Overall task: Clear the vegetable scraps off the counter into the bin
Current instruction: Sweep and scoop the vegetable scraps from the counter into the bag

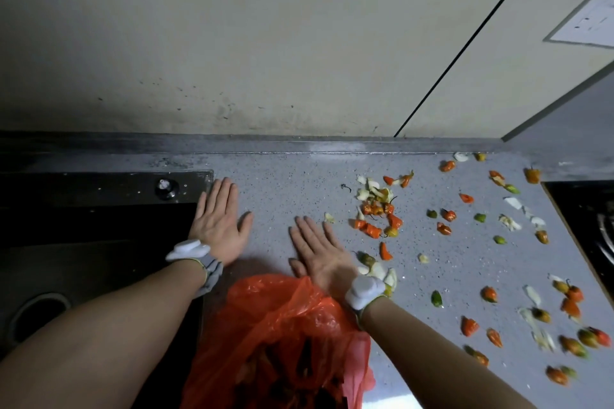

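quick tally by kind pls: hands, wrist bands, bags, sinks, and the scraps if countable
hands: 2 (left hand, right hand, both flat on the counter)
white wrist bands: 2
red bag: 1
sink: 1
total: 6
scraps: dozens, too many and too blurred to count exactly

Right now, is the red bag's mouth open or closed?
Open. The red bag gapes upward at the counter edge, with dark and orange scraps visible inside.
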A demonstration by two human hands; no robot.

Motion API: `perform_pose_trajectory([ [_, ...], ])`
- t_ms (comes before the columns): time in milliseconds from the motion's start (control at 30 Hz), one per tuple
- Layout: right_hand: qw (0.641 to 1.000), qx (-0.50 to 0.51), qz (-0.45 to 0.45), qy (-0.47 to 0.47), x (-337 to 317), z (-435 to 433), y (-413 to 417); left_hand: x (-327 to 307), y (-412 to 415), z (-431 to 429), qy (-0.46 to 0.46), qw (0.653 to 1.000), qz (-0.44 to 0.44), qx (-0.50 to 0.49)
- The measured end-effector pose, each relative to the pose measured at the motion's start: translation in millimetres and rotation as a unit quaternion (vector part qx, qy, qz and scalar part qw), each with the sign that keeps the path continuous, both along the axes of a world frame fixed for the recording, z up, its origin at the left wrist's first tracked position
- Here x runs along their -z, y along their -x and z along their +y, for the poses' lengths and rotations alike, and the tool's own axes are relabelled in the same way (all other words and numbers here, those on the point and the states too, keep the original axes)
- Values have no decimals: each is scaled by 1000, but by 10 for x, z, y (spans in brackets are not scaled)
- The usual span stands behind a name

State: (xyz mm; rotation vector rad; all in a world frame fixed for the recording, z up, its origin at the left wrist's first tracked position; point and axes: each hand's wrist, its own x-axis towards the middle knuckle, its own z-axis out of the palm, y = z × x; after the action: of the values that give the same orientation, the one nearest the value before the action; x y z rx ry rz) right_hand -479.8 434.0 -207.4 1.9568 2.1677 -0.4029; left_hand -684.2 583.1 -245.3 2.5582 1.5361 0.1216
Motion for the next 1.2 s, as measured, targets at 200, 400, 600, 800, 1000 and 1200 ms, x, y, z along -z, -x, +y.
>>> perform_pose_trajectory([
  [200, 977, 176, -118, 31, -241, -170, -561, 12, 2, 8, 9, 1000, 0, 1],
  [400, 996, 54, -65, -11, -151, -717, -374, -18, 0, 0, 7, 1000, 9, 2],
  [600, 992, 92, -90, -15, 11, -917, -626, -10, -9, 6, 15, 1000, 11, -4],
  [800, 975, 197, -86, -48, -183, -703, -1122, -7, -3, 12, 8, 1000, 10, -3],
  [1000, 972, 220, -30, -80, -298, 67, -1145, 2, -6, 7, -3, 1000, 11, -9],
  [1200, 992, 119, -32, 12, -214, 729, -1166, 17, 7, 8, 0, 1000, -1, -3],
])
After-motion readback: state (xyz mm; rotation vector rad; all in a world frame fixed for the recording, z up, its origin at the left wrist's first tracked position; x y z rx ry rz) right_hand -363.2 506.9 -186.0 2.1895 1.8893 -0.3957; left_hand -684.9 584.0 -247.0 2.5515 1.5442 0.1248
